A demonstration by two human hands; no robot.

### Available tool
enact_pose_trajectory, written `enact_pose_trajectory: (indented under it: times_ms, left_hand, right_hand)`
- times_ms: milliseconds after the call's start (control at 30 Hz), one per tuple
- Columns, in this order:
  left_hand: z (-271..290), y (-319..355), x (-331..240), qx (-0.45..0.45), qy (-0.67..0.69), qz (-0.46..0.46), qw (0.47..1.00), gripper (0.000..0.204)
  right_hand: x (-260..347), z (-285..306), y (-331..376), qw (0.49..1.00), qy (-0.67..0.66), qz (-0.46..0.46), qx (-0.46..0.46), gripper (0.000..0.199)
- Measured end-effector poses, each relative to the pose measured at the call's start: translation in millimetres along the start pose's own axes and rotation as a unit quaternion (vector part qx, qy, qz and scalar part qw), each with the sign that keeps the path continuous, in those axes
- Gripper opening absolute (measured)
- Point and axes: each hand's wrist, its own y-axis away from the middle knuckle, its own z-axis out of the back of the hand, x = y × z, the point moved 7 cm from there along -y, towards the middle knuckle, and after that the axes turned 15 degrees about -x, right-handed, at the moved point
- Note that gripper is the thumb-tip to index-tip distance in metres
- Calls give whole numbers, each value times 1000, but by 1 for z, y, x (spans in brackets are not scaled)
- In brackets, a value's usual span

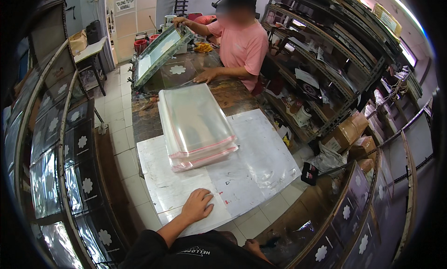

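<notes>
My left hand (pixel 198 206) lies palm down on a white sheet (pixel 260 166) that covers the near end of a long table (pixel 144 120). Its fingers are spread and hold nothing. Just beyond it sits a thick stack of clear plastic bags (pixel 195 122) with pink-red strips along the near edge, about a hand's length away. My right hand (pixel 253 245) is low by my body, under the table's near corner, partly hidden. Its fingers are curled next to something dark, and I cannot tell if it grips it.
At the far end a person in a pink shirt (pixel 242 45) holds a tilted framed screen (pixel 158 52). Curved racks of black packets with white flowers (pixel 77 148) stand left and right. Metal shelving (pixel 321 59) and cardboard boxes (pixel 347 131) line the right side.
</notes>
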Motion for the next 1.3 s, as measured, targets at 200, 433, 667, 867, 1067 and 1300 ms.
enact_pose_trajectory:
  times_ms: [200,433,667,867,1067,1300]
  left_hand:
    - [1,-1,0,0,17,15,1000,36]
    - [15,-35,19,-95,103,136,981,35]
    - [65,-173,40,-218,-149,-15,965,64]
    - [57,-243,133,-109,-421,-68,898,52]
    - [6,-220,103,24,-360,-140,922,12]
    - [-43,-130,-66,127,-154,-275,941,46]
  right_hand:
    - [-26,-14,-18,999,-42,-13,4,40]
    - [-63,-18,-42,994,-101,-28,-3,39]
    - [-73,-19,-30,989,-137,-54,-24,31]
    - [-65,-10,-15,993,-113,-5,-42,31]
    - [-78,-8,-4,981,-168,-69,-71,34]
    - [170,51,112,874,-472,104,53,47]
